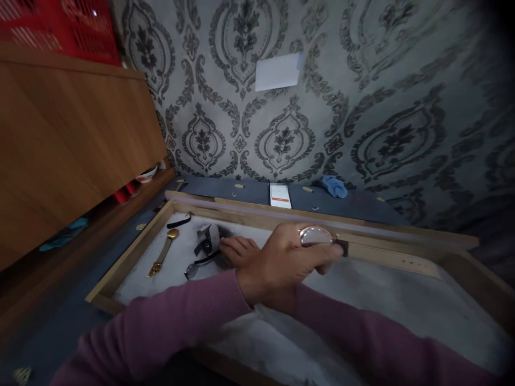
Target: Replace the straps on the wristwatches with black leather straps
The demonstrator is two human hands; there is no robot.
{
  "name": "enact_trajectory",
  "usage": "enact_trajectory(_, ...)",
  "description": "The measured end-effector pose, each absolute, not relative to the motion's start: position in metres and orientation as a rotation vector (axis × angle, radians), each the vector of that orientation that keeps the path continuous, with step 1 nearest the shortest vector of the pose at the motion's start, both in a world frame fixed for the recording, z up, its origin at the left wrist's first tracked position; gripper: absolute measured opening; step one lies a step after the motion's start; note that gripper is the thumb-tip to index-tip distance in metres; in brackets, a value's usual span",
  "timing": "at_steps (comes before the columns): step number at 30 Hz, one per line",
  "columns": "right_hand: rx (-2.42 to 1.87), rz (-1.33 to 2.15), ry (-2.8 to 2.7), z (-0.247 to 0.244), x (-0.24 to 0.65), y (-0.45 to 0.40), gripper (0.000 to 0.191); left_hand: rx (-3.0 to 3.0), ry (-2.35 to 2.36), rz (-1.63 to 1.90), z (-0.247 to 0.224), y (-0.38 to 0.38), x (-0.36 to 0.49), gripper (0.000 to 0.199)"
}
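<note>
Below patterned wallpaper (241, 32), crosses left hand (281, 257), gripping one rose-gold watch (316, 236), over right hand (240, 249), grip unclear. Lying at drawer's (257, 211) left: three loose watches (173, 234), one black strap (179, 221).

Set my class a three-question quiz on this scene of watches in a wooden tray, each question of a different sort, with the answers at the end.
1. Multiple choice. The pale-strapped watch is held by: A) the right hand; B) the left hand; C) both hands.

2. True or false? The phone lies outside the wooden tray, past its far side.

3. Fill in the missing word. The crumpled cloth near the patterned wall is ____ in colour.

Key: 1 B; 2 true; 3 blue.
</note>
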State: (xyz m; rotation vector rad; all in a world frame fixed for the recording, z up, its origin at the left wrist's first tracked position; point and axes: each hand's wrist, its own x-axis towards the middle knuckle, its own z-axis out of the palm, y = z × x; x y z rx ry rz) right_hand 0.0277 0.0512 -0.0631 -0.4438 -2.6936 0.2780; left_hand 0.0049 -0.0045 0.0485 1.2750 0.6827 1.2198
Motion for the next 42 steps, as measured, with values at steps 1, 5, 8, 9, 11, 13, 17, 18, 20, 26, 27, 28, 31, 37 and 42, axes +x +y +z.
enact_trajectory(1, -0.489, 0.254, -2.7, -0.06, 0.021, 0.053, 0.018, 1.267, 0.671, 1.223, 0.048, -0.004, 0.004, 0.025)
enact_trajectory(5, -0.523, 0.194, -2.746, -0.035, 0.0, 0.057, 0.026, 1.34, 0.601, 1.237, 0.05, -0.004, 0.0, 0.032)
enact_trajectory(8, -0.438, 0.168, -2.828, -0.018, -0.012, 0.061, 0.03, 1.355, 0.589, 1.247, 0.052, -0.005, -0.001, 0.038)
enact_trajectory(9, -0.41, 0.165, -2.858, -0.015, -0.015, 0.063, 0.027, 1.349, 0.593, 1.25, 0.052, -0.005, -0.001, 0.038)
enact_trajectory(11, -0.372, 0.157, -2.907, -0.012, -0.019, 0.068, 0.021, 1.335, 0.595, 1.254, 0.052, -0.004, -0.001, 0.038)
enact_trajectory(13, -0.344, 0.151, -2.941, -0.012, -0.023, 0.074, 0.023, 1.337, 0.587, 1.254, 0.051, -0.004, -0.001, 0.037)
enact_trajectory(17, -0.281, 0.184, -2.979, -0.012, -0.029, 0.087, 0.029, 1.342, 0.552, 1.261, 0.052, -0.003, -0.002, 0.037)
enact_trajectory(18, -0.263, 0.204, -2.982, -0.012, -0.031, 0.089, 0.028, 1.337, 0.548, 1.26, 0.052, -0.003, -0.003, 0.038)
enact_trajectory(20, -0.227, 0.261, -2.983, -0.013, -0.033, 0.093, 0.028, 1.318, 0.55, 1.254, 0.053, -0.003, -0.003, 0.038)
enact_trajectory(26, -0.208, 0.489, -2.937, -0.014, -0.032, 0.093, 0.028, 1.301, 0.57, 1.262, 0.054, -0.004, -0.002, 0.039)
enact_trajectory(27, -0.209, 0.525, -2.93, -0.014, -0.031, 0.093, 0.027, 1.3, 0.577, 1.262, 0.054, -0.004, -0.002, 0.039)
enact_trajectory(28, -0.208, 0.56, -2.929, -0.014, -0.03, 0.092, 0.028, 1.303, 0.582, 1.263, 0.055, -0.004, -0.002, 0.04)
enact_trajectory(31, -0.237, 0.63, -2.942, -0.014, -0.029, 0.091, 0.028, 1.317, 0.563, 1.275, 0.057, -0.005, -0.002, 0.041)
enact_trajectory(37, -0.341, 0.791, -2.907, -0.014, -0.027, 0.085, 0.029, 1.341, 0.599, 1.267, 0.055, -0.003, -0.003, 0.039)
enact_trajectory(42, -0.615, 0.952, -2.632, -0.02, -0.01, 0.086, 0.03, 1.317, 0.638, 1.259, 0.056, -0.004, -0.004, 0.035)
